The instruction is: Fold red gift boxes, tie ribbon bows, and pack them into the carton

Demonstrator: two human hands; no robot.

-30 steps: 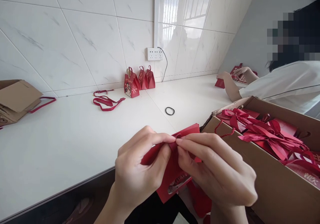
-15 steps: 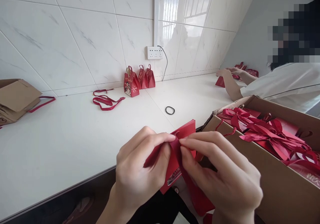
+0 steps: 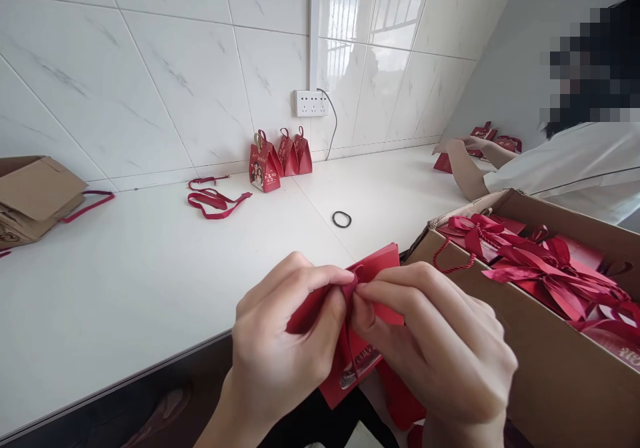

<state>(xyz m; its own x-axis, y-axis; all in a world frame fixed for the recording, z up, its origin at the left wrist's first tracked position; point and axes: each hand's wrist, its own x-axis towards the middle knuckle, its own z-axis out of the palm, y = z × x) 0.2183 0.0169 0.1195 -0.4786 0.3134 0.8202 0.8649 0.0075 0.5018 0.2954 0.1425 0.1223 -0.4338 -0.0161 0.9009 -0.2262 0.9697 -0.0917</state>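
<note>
Both my hands meet in front of me over a red paper gift box (image 3: 345, 385), held above the table's front edge. A dark red ribbon (image 3: 349, 328) runs down the box's face. My left hand (image 3: 285, 331) is closed, its thumb and forefinger pinching the ribbon at the top of the box. Close beside it, my right hand (image 3: 440, 341) pinches the same ribbon from the right with thumb and fingertips. The fingers cover the spot where the ribbon gathers, so its exact form is hidden.
On the right stands a cardboard box (image 3: 500, 315) of red ribboned gift boxes. Small red gift boxes (image 3: 265, 168) stand by the wall, with loose ribbon (image 3: 217, 207) and a black ring (image 3: 341, 219) on the table (image 3: 150, 288). A flattened carton (image 3: 40, 198) lies left; a person's arm (image 3: 467, 168) reaches in.
My right fingertips have drawn in closer to my left ones at the ribbon. The ribbon strip now hangs narrower down the box face, and more of the box's printed front shows.
</note>
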